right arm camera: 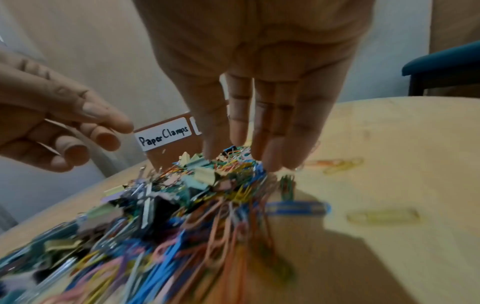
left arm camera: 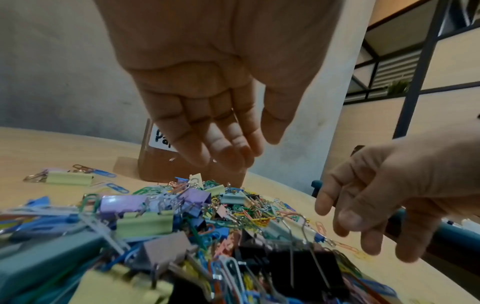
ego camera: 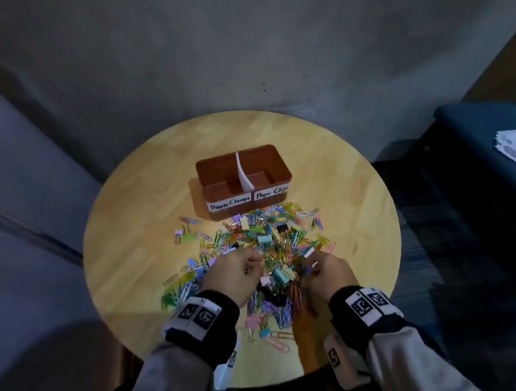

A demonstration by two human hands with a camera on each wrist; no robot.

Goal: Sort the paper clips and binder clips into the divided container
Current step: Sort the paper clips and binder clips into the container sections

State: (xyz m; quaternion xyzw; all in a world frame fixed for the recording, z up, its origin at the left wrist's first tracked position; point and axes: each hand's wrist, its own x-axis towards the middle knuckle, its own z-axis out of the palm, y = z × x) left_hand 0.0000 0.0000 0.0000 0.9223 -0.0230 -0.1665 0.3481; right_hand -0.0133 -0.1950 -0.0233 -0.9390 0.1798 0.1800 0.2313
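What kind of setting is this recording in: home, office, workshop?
Probably an office or workspace corner. A small round wooden table stands against a plain grey wall, a blue upholstered chair sits beside it, and black-framed shelving with wooden panels shows in the left wrist view.

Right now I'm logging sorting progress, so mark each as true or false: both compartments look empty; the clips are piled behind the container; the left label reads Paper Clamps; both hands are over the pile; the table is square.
1. Both compartments of the container look empty: true.
2. The pile of clips lies behind it: false, in front, nearer the person.
3. The left label reads Paper Clamps: true.
4. The left hand and right hand are over the pile: true.
5. The table is square: false, round.
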